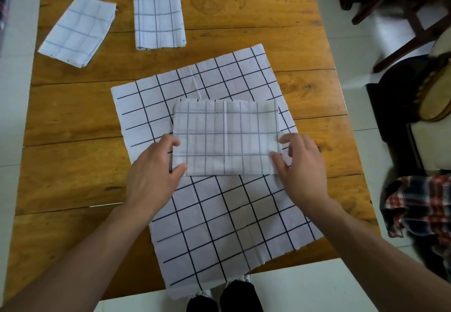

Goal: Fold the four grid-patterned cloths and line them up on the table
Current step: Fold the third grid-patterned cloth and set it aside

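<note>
Centre frame, the left hand and right hand pinch opposite ends of a folded white grid-patterned cloth, apparently lifting it off the unfolded grid cloth toward two folded cloths, upper left.

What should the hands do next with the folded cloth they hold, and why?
Probably lift the third folded cloth, gripped by the left hand and right hand, and set it beside the two folded cloths at the far edge. It lies on the unfolded cloth, which needs folding.
</note>
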Demonstrator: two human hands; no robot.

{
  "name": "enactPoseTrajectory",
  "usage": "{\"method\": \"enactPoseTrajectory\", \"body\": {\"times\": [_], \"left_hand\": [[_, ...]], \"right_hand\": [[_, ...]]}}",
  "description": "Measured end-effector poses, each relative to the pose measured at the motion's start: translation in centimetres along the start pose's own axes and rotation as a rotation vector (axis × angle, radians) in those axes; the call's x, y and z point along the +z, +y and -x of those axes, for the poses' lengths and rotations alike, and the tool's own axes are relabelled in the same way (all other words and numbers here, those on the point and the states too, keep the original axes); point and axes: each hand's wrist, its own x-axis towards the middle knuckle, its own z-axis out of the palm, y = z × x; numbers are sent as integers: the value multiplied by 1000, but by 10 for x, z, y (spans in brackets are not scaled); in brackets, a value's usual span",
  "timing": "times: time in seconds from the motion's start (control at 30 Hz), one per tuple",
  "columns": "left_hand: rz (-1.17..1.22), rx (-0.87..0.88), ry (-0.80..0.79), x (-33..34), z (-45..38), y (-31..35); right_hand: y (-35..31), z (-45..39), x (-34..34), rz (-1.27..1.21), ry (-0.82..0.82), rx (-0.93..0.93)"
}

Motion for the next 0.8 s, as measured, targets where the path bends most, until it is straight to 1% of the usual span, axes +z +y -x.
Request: {"method": "enactPoseTrajectory", "body": {"times": [0.03, 0.1, 0.2, 0.3, 0.57, 0.63, 0.73, 0.8], "left_hand": [[-16, 17, -20, 0, 0, -1], [-64, 30, -51, 1, 0, -2], [-108, 38, -69, 1, -1, 1], [-119, 32, -85, -2, -1, 1], [-163, 8, -95, -2, -3, 3], [-235, -5, -106, -3, -3, 7], [-429, 3, -101, -4, -5, 23], [-446, 58, -57, -1, -8, 39]], "right_hand": [[-6, 0, 1, 31, 16, -115], [-19, -2, 6, 69, -22, -285], [-32, -9, 21, 99, -179, -364], [-33, -15, 29, 126, -315, -346], [4, -34, 6, 308, -468, -211], [5, -39, 3, 330, -488, -205], [4, -45, 2, 351, -512, -200], [4, -48, 2, 364, -511, -202]]}}
